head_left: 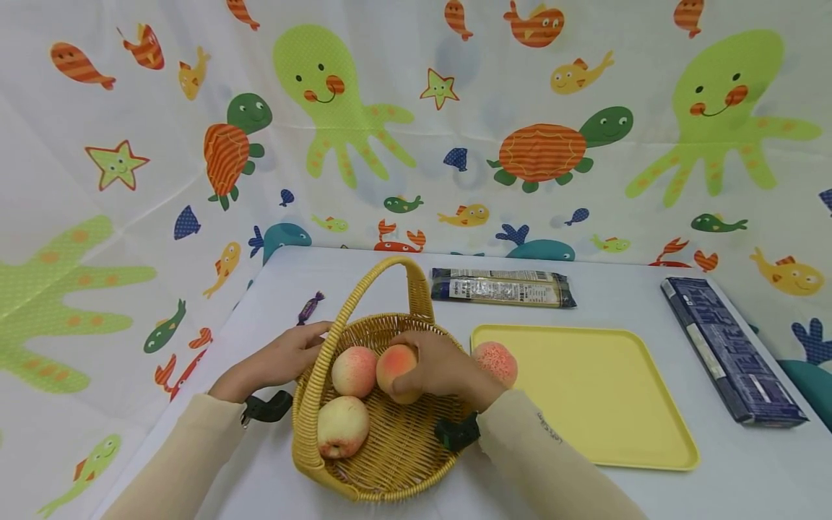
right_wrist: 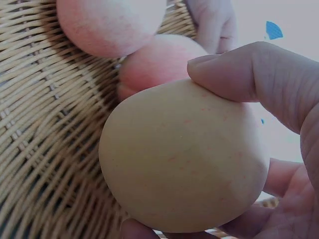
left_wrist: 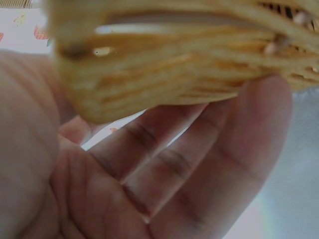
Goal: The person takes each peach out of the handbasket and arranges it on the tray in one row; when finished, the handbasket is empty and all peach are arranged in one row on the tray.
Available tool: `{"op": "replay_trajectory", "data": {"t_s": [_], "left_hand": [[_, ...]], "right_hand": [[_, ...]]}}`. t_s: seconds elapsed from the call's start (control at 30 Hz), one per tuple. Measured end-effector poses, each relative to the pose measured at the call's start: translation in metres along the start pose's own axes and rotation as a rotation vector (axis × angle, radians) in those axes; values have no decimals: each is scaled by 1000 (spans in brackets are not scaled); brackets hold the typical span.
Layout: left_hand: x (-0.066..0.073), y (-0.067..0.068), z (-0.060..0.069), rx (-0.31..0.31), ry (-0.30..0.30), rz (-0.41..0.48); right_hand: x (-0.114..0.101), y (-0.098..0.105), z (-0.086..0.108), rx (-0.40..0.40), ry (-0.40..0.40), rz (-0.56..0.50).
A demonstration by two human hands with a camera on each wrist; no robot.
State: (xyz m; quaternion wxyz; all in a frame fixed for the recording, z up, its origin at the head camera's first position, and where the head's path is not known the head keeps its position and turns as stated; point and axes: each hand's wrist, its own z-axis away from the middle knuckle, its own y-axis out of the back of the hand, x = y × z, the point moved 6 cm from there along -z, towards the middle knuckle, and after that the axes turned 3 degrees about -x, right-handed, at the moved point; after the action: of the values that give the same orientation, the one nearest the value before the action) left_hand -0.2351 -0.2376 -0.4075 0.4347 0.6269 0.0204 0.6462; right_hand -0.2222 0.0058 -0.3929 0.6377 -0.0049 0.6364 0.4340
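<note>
A woven wicker basket (head_left: 390, 462) with a tall arched handle stands on the white table. Inside it, my right hand (head_left: 435, 365) grips a peach (head_left: 395, 368), thumb and fingers around its sides; the right wrist view shows this peach (right_wrist: 184, 159) close up, its near side pale yellow. Beside it in the basket lie a pink-and-cream peach (head_left: 354, 372) and a paler, yellowish peach-like fruit (head_left: 343, 426). My left hand (head_left: 286, 354) holds the basket's left side near the handle. In the left wrist view, its fingers (left_wrist: 219, 164) bend against the wicker wall (left_wrist: 149, 74).
Right of the basket lies a yellow tray (head_left: 585, 397), with a red-speckled round fruit (head_left: 496, 363) at its left edge. Behind are flat dark packages (head_left: 503, 287) and a purple-wrapped candy (head_left: 310, 308). A long dark blue box (head_left: 734, 350) lies far right. A patterned curtain (head_left: 416, 144) hangs behind.
</note>
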Motion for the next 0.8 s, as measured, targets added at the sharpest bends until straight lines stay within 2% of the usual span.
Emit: {"op": "replay_trajectory", "data": {"t_s": [0.4,0.8], "left_hand": [[-2,0,0,-5,-15,22],[-3,-1,-1,-3,-10,24]], "right_hand": [[-1,26,24,53,-3,-87],[4,54,52,120,-23,-91]]}}
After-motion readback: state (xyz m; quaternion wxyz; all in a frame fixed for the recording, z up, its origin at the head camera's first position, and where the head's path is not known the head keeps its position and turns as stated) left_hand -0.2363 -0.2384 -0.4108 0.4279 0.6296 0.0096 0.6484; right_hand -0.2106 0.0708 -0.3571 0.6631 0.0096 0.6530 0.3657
